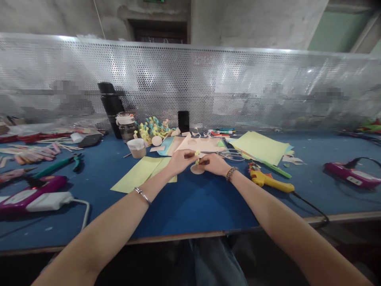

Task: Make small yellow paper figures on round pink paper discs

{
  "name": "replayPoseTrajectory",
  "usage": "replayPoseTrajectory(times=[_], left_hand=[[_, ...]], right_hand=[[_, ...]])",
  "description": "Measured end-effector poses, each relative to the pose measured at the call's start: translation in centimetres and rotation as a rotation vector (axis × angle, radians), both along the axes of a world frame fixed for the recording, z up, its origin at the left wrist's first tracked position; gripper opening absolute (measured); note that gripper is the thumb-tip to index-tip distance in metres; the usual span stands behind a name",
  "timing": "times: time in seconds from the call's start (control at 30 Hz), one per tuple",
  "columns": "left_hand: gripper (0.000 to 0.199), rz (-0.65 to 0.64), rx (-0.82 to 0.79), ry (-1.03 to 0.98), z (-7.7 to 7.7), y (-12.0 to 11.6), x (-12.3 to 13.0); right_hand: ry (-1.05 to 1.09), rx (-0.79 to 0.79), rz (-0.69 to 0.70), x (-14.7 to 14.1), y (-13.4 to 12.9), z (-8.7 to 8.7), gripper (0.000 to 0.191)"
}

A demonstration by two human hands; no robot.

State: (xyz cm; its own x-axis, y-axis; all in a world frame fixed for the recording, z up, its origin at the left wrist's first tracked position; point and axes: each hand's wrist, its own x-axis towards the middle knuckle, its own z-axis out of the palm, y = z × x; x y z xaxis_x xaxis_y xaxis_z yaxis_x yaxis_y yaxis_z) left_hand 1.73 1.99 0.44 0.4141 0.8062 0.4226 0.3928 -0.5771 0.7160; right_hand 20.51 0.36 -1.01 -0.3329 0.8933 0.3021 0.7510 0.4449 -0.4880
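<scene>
Near the middle of the blue table, my left hand [183,159] and my right hand [213,164] meet with fingers pinched. Between their fingertips is a small pale yellow paper figure [197,153], partly covered by the fingers. A round pale paper disc [197,170] sits just below it, beside my right fingertips; whether the two are joined I cannot tell. Yellow paper sheets [137,174] lie under and left of my left hand. Scissors [229,154] rest behind my right hand, close to pale pink paper with a round hole [193,143].
To the right lie a yellow glue gun [272,183] with a cord, a green cutter [276,170] and a yellow paper stack [258,145]. A cup [137,148], a jar [126,126], a black bottle [110,105] and a phone [183,121] stand behind. Pliers [76,163] and a purple power strip [50,184] lie left.
</scene>
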Motion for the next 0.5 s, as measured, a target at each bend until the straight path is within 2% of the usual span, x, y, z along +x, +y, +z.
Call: replayPoseTrajectory(times=[0.27, 0.5], left_hand=[[0.027, -0.019, -0.017, -0.016, 0.10, -0.02, -0.05], [0.035, 0.039, -0.069, -0.054, 0.07, -0.01, -0.03]], right_hand=[[0.006, 0.000, 0.010, -0.09, 0.10, -0.06, 0.016], [-0.001, -0.002, 0.018, -0.05, 0.08, -0.05, 0.021]])
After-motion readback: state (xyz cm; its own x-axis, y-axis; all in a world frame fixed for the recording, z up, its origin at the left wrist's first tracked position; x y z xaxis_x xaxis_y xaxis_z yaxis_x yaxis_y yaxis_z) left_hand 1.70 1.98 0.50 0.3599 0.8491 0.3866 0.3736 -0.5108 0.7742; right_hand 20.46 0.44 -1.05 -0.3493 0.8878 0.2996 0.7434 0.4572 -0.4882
